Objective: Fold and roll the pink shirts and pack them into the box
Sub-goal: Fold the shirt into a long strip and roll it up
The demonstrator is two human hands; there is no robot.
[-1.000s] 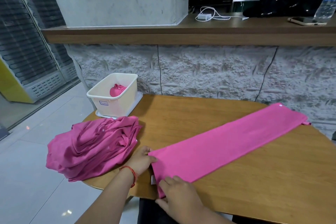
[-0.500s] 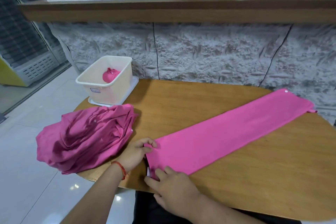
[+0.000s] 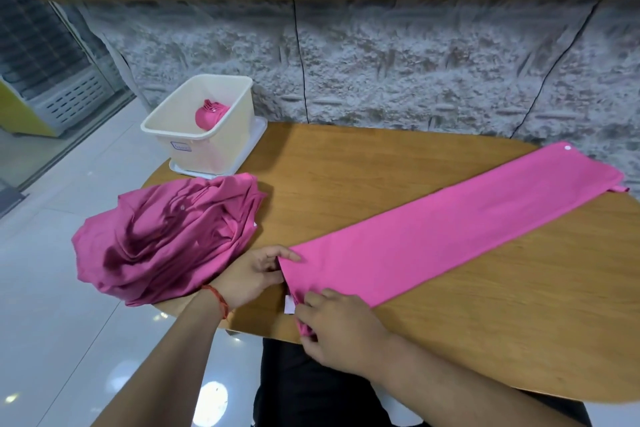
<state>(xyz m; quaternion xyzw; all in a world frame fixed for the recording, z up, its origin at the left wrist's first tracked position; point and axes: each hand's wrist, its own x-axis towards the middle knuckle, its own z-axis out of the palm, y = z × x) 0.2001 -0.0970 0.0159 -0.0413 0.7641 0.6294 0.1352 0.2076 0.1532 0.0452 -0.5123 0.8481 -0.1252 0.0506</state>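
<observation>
Now the left hand (image 3: 252, 274) and right hand (image 3: 341, 328) are both pinching the near end of the folded pink shirt (image 3: 450, 229), which is lying diagonally from the table's (image 3: 374, 173) near edge towards its right edge, with the box (image 3: 211, 152) sitting at the far-left corner.

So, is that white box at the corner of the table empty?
No, one rolled pink shirt already lies inside the box.
</observation>
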